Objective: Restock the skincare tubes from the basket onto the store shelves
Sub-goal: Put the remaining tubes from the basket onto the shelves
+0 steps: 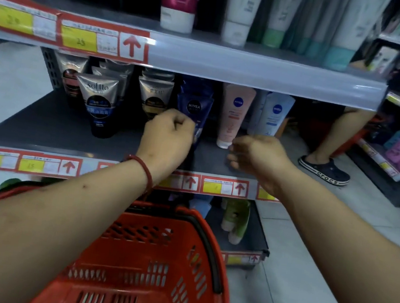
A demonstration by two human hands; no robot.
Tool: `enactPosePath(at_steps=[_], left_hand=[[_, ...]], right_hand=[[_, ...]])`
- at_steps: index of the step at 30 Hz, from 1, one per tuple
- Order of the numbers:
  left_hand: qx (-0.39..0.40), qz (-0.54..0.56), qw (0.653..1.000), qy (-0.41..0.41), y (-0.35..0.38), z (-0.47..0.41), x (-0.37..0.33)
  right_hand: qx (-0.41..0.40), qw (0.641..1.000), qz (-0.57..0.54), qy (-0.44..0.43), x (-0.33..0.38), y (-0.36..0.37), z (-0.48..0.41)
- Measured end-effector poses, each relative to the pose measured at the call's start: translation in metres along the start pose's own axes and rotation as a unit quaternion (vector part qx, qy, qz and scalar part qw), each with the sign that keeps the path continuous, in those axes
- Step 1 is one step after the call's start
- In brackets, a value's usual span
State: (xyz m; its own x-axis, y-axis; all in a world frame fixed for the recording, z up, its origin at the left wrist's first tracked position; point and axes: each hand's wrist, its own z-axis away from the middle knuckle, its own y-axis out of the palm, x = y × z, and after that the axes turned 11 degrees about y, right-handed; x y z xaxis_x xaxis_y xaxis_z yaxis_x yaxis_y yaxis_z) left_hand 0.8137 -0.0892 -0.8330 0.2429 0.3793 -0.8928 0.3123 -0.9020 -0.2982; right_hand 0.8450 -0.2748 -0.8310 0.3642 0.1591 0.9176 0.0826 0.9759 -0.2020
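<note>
Touching dark blue tube (pixel 195 109), left hand (pixel 168 133) grip curled

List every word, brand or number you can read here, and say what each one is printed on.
"NIVEA": dark blue tube by the left hand.
"NIVEA" logo: pink tube and pale blue tube; too small to be sure.
"softto": silver and black tube; smaller print unreadable.
"crocs": black clog.
"25": yellow price tag, faint.
Other shelf tags: blurred.

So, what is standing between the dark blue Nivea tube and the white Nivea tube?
The pink Nivea tube, upright on its cap, in the head view.
</note>
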Motion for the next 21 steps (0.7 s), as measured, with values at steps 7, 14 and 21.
enactPosePath(at_steps=[7, 14, 21], left_hand=[[0.124, -0.019, 0.992, -0.007, 0.063, -0.001, 0.003], [0.158, -0.010, 0.987, -0.019, 0.097, -0.028, 0.033], [0.182, 0.007, 0.983, -0.020, 0.101, -0.037, 0.041]], right_hand=[[-0.059, 0.997, -0.013, -0.043, -0.012, -0.006, -0.028], [-0.031, 0.994, 0.056, -0.088, -0.022, 0.006, -0.061], [-0.010, 0.994, 0.021, -0.104, -0.031, 0.013, -0.078]])
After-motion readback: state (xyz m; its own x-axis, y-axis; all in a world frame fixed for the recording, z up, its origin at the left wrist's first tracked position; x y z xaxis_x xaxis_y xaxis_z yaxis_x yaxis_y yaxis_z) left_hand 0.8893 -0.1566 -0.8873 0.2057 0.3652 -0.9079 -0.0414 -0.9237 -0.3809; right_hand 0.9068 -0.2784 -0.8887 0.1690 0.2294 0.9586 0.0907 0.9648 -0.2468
